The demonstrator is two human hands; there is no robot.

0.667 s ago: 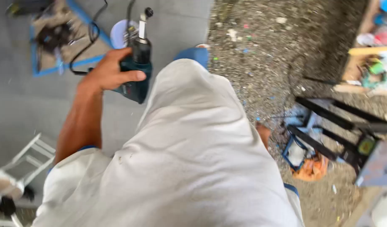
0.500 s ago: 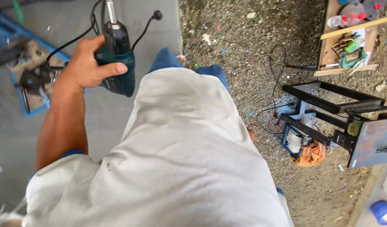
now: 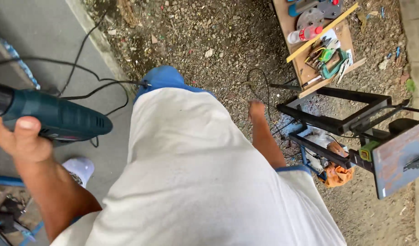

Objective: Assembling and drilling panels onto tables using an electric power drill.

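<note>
The left hand (image 3: 22, 141) is closed around the grip of a teal power drill (image 3: 54, 118), held level at the left edge of the view above the grey concrete floor (image 3: 45, 36). Its black cord (image 3: 86, 75) loops across that concrete. The right hand (image 3: 256, 110) hangs low beside the white shirt (image 3: 196, 182) over gravel; whether it is open or closed cannot be told. Further right stands a black metal frame (image 3: 337, 123), and beyond it a wooden board (image 3: 309, 59) carrying assorted tools.
</note>
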